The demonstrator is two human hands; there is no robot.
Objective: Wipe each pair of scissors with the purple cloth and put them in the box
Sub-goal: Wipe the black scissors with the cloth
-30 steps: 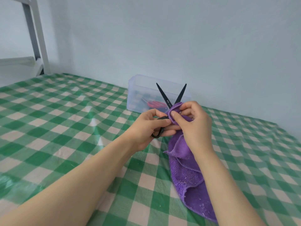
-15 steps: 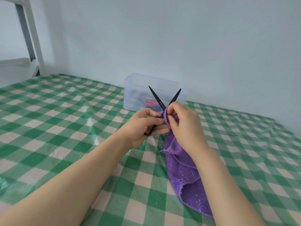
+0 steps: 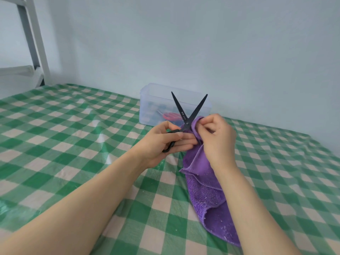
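Black scissors (image 3: 182, 112) stand upright with their blades spread in a V, tips pointing up. My left hand (image 3: 163, 142) grips their black handles from the left. My right hand (image 3: 219, 138) pinches the purple cloth (image 3: 206, 183) against the scissors just below the pivot. The rest of the cloth hangs down and trails over the tablecloth toward me. Behind the blades stands a clear plastic box (image 3: 152, 100) by the wall, with red-handled scissors (image 3: 172, 116) and other dark items inside.
A green-and-cream checked cloth (image 3: 73, 144) covers the whole surface. A pale wall rises right behind the box. At far left a grey-white metal frame (image 3: 35, 39) stands past the table's corner.
The scissors and both hands have shifted slightly. My right hand has moved lower on the cloth near the pivot, leaving more of the right blade bare.
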